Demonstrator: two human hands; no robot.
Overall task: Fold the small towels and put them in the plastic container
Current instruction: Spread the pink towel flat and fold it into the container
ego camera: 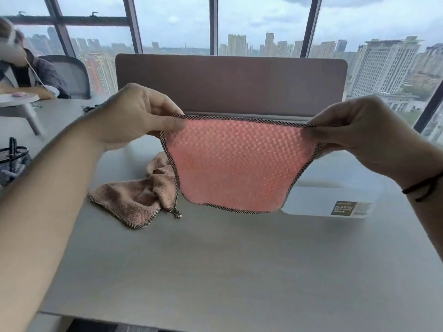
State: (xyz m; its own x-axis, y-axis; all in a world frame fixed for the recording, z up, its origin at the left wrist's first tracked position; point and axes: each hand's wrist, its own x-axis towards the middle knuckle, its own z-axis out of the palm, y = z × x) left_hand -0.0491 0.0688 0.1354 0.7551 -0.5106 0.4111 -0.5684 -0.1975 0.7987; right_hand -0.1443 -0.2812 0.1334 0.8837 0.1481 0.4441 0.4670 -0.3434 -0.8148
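Observation:
A small pink towel point(236, 164) with a black-and-white checked border hangs spread out in the air above the grey table point(215, 271). My left hand point(134, 116) pinches its upper left corner and my right hand point(354, 130) pinches its upper right corner. A second pink towel point(136, 197) lies crumpled on the table, behind and to the left of the held one. The clear plastic container point(335, 185) with a dark label stands on the table at the right, partly hidden by the held towel.
A brown divider panel point(230, 82) stands along the table's far edge, with windows behind it. Another person sits at the far left by a mesh chair point(72, 73). A black mesh basket point(12, 161) is at the left edge.

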